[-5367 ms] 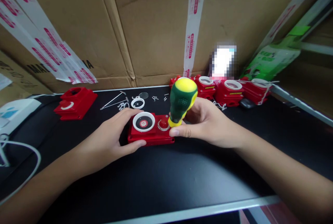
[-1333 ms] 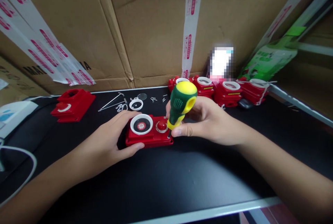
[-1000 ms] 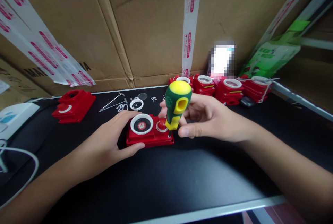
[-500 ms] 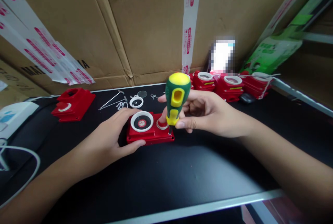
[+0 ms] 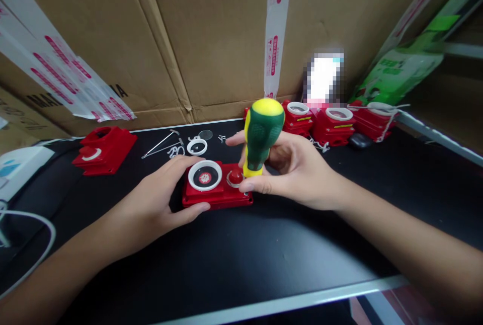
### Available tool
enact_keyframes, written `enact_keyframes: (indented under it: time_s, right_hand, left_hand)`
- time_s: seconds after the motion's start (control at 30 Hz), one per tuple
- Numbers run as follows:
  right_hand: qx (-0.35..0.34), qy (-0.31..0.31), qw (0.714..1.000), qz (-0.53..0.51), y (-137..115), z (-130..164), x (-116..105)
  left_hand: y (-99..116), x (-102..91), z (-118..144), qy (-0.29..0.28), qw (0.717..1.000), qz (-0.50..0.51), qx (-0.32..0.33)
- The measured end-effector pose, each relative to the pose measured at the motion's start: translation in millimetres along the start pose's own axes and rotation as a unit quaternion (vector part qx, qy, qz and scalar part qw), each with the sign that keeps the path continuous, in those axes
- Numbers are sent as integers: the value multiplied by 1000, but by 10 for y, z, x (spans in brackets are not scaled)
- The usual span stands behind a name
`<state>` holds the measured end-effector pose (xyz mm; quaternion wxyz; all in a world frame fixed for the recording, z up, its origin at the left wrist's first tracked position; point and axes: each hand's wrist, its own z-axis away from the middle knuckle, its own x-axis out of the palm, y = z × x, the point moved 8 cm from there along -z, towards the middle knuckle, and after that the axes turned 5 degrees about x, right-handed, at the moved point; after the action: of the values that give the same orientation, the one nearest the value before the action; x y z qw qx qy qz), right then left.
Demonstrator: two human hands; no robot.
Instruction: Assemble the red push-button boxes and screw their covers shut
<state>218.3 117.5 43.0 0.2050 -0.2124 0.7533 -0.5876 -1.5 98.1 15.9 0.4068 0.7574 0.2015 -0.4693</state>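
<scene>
A red housing (image 5: 222,198) with a white ring (image 5: 191,184) and a red knob (image 5: 235,177) lies on the black table. Thumb and fingers of my left hand (image 5: 166,189) grip its left end. My right hand (image 5: 298,169) is closed round a green and yellow screwdriver (image 5: 264,129), held nearly upright over the right end of the housing. The thumb and handle hide the screwdriver's tip, so I cannot tell whether it touches the screw at the corner.
Another red housing (image 5: 107,151) stands at left, near a white box (image 5: 22,169). Behind my hands lie a loose white ring (image 5: 196,147), a clear disc (image 5: 206,135), metal rods (image 5: 160,145) and small screws (image 5: 222,138). Several red housings (image 5: 334,126), a phone (image 5: 322,78) and a green bottle (image 5: 400,71) stand back right.
My right hand has turned the screwdriver, so its handle shows a different side and leans slightly right. My left hand keeps its hold on the housing.
</scene>
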Motion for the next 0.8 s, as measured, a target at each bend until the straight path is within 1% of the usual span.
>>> enact_keyframes:
  time_s: [0.13,0.23,0.3,0.5,0.8]
  right_hand:
    - [2,-81,996,47,-72,24,-58]
    - [16,-123,991,52,-74,45,-95]
    - [16,-139,989,44,-66,50,-84]
    - [11,-119,992,37,-38,21,-38]
    - [3,-31,998,51,-22,-12,-53]
  left_hand:
    - [8,0,-9,-8,1000,-2,-1]
    - [20,-2,-18,-5,1000,-1,1]
    - [19,0,-18,-3,1000,1,1]
    - [-8,19,-9,-12,1000,9,-14]
    - [-7,9,3,-8,1000,4,-12]
